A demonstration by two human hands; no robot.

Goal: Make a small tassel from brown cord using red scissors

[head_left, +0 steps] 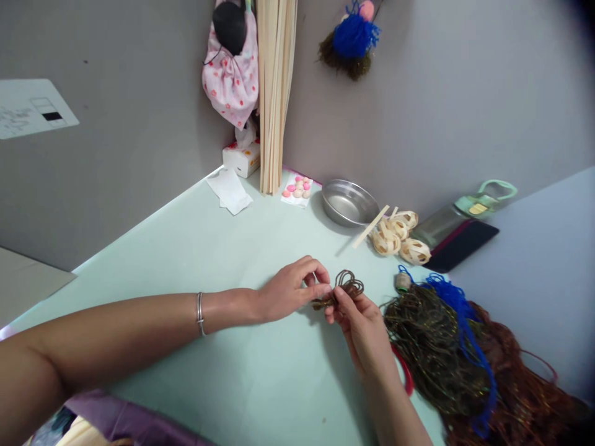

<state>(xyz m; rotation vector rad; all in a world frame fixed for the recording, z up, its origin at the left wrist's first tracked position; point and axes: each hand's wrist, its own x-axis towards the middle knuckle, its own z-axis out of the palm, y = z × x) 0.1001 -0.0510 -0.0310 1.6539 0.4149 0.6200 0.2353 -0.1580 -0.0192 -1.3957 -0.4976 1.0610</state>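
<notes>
- Grey walls (139, 80) meet in a corner behind a pale green table (195, 248), where a person works with two bare hands.
- Over the near middle of the tabletop, a small bundle of looped brown cord (349, 284) sits between the two hands, its loops fanning up and away from the person.
- That bundle is pinched by the right hand (367, 331), thumb pressed on it and the fingers curled in underneath.
- From the other side comes the left hand (295, 288), fingers bent and thumb tip close to the fingertips, right at the bundle's left edge; I can't tell whether it has hold of a strand.
- On the left wrist is a silver bangle (200, 314).
- Just right of the right hand lies a heap of dark green yarn (418, 322), with blue yarn (469, 334) trailing over it and reddish-brown yarn (511, 359) beyond; a little spool (402, 282) stands at its top edge.
- Something red and curved (405, 370) shows partly behind the right wrist.
- Farther back I see a metal bowl (351, 207), woven pale balls (385, 238) beside it, and a lidded bottle (437, 224).
- Against the right-hand wall hangs a blue-and-brown tassel (356, 37).
</notes>
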